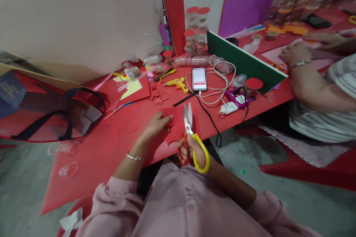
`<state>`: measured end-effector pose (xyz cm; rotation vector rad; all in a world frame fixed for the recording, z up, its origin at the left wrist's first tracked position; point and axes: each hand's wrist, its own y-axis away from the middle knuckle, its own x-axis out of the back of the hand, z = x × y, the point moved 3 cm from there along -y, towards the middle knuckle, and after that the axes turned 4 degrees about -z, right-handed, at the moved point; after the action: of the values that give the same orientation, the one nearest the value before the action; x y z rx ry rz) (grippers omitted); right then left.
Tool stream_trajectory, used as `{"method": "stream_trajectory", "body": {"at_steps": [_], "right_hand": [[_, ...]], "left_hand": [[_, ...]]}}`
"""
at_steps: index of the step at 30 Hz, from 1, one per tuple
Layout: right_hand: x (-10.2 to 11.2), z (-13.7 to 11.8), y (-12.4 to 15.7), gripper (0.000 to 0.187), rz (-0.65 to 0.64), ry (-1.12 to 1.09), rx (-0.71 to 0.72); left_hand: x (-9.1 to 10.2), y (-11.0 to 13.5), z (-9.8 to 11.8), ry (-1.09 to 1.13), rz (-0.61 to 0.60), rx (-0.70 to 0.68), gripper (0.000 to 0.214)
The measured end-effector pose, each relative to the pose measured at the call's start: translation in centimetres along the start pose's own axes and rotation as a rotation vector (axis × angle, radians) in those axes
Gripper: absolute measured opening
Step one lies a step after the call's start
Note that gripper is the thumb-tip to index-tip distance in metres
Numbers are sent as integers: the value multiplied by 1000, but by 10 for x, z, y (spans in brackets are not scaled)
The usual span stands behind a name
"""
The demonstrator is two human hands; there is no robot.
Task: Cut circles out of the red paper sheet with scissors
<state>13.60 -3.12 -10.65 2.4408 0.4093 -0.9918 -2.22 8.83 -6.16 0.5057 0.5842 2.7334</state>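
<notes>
Wrapped around the scissors (189, 129), the right hand (191, 146) has a good hold on the red and yellow handles. The two blades sit a little way apart and point away from the body, toward the far side of the red table (91, 159). The left hand (157, 123) rests on a red paper sheet (178, 126) with its fingers curled — I cannot tell if it pinches the paper or just presses on it.

The sheet lies at the near edge of the table, right in front of the person, under the left hand and next to the blades. Its near side has a round bite cut out of it. Small red paper scraps (158, 99) lie farther back, near the yellow glue gun (178, 84). So the step in hand looks like cutting red paper, and part of the cutting seems to be done.

A next snip would call for the left hand to keep the paper firm and turn it a bit, while the right hand brings the open blades onto the edge. The left fingers should keep out of the way — those blades are close.

Past the glue gun sit a phone (199, 78) with a white cable (235, 77) and a green board (244, 63).
</notes>
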Motion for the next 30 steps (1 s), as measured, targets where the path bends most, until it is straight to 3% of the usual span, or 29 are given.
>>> {"method": "stream_trajectory", "body": {"at_steps": [6, 11, 14, 19, 25, 30], "right_hand": [[3, 30, 42, 78, -79, 179, -175], [6, 59, 42, 68, -214, 91, -316], [6, 73, 40, 68, -217, 21, -371], [-2, 82, 36, 70, -144, -24, -337], [-13, 82, 21, 74, -48, 76, -256], [-19, 79, 26, 71, -97, 130, -260]], "left_hand": [[16, 15, -1, 93, 92, -125, 48], [17, 22, -3, 111, 166, -119, 52], [16, 25, -6, 148, 215, -106, 50], [14, 27, -13, 203, 263, -95, 48], [8, 35, -27, 429, 318, -67, 41], [7, 54, -34, 566, 312, -88, 40]]}}
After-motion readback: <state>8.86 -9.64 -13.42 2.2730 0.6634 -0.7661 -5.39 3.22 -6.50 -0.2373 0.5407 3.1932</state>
